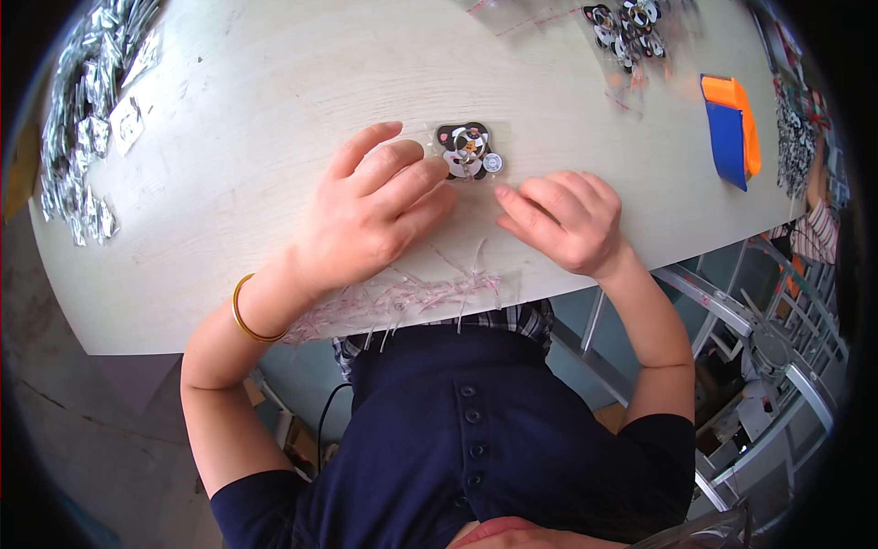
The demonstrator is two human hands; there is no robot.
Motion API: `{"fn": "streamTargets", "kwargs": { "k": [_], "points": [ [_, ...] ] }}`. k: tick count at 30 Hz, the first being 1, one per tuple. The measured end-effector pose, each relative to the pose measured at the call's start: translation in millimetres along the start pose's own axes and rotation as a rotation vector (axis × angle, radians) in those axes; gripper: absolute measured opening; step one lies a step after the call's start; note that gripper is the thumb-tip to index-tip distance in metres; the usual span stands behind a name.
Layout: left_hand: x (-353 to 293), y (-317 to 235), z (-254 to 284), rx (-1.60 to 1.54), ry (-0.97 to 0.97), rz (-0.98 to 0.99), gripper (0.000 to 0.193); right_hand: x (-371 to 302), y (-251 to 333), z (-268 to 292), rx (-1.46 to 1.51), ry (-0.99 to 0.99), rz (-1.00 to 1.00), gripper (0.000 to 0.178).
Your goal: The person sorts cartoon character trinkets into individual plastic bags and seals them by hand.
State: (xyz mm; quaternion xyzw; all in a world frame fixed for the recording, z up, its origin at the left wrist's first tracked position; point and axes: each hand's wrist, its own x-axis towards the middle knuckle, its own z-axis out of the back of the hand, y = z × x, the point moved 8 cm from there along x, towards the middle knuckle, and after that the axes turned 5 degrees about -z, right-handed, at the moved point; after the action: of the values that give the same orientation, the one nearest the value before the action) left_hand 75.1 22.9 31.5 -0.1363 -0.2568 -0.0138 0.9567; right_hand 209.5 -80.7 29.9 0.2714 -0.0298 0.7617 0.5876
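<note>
A small clear packet holds a black-and-white panda-shaped charm (pixel 450 166) with a metal ring and a round pale disc. It lies flat on the table in front of me. My left hand (pixel 370 206) reaches its left edge, with thumb and forefinger closed on the packet there and the outer fingers raised and bent. At the packet's lower right corner is my right hand (pixel 567 220), its fingers curled and thumb against forefinger. Whatever is in that pinch is too small to make out. Thin clear strips with pink marks (pixel 402 297) lie heaped along the near table edge.
A pile of silvery small packets (pixel 87 128) covers the left end of the pale table (pixel 247 82). More panda packets (pixel 631 37) lie at the far right, near a blue and orange holder (pixel 732 133). Metal frames (pixel 713 297) stand beyond the right edge.
</note>
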Motion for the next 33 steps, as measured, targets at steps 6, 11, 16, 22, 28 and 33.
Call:
{"fn": "streamTargets", "kwargs": {
  "k": [6, 11, 16, 22, 28, 33],
  "points": [
    [-8, 3, -5, -0.08, 0.009, 0.112, 0.026, 7, -14, -2, 0.158, 0.026, -0.193, 0.025],
    [-14, 10, -2, -0.082, 0.03, 0.29, 0.021, 13, -22, -10, 0.325, 0.055, -0.283, 0.018],
    [-17, 23, -1, -0.122, 0.038, 0.451, 0.02, 15, -32, -17, 0.401, 0.112, -0.494, 0.01],
    [-16, 24, 1, -0.13, 0.046, 0.516, 0.022, 20, -31, -20, 0.329, 0.177, -0.619, 0.013],
    [-18, -26, 19, 0.037, 0.034, 0.127, 0.046, 22, -31, -22, 0.327, 0.209, -0.663, 0.014],
    [-20, -40, -22, -0.02, 0.394, 0.173, 0.065, 22, -31, -24, 0.338, 0.221, -0.703, 0.014]
  ]
}}
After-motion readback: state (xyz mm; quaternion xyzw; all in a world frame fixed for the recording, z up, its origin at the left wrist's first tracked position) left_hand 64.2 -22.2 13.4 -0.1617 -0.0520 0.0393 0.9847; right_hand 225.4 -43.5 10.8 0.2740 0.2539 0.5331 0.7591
